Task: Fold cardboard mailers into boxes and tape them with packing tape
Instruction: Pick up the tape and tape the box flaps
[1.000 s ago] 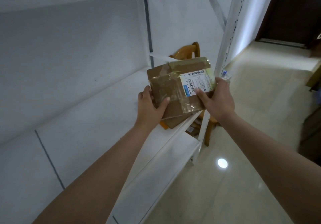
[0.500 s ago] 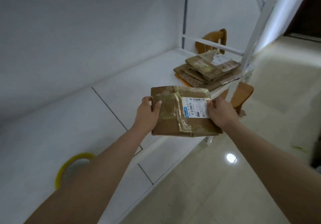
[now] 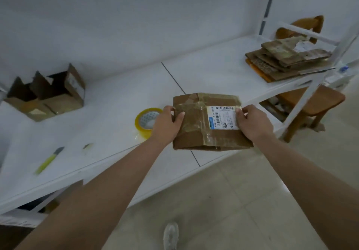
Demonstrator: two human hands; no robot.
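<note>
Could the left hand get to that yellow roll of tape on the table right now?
Probably yes, but not freely. The tape roll sits on the white table just beside the left hand, with nothing between them. That hand, though, grips the flat cardboard mailer together with the right hand, so it must let go first.

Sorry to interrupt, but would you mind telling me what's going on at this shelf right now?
A person holds a flattened cardboard mailer with both hands, the left hand gripping its left edge and the right hand its right edge, over the front of a white shelf. It bears old tape and a shipping label, and is not yet folded. A tape roll lies just left of it, a yellow knife farther left. Open boxes stand at the far left, and a stack of flat mailers waits at the right.
</note>
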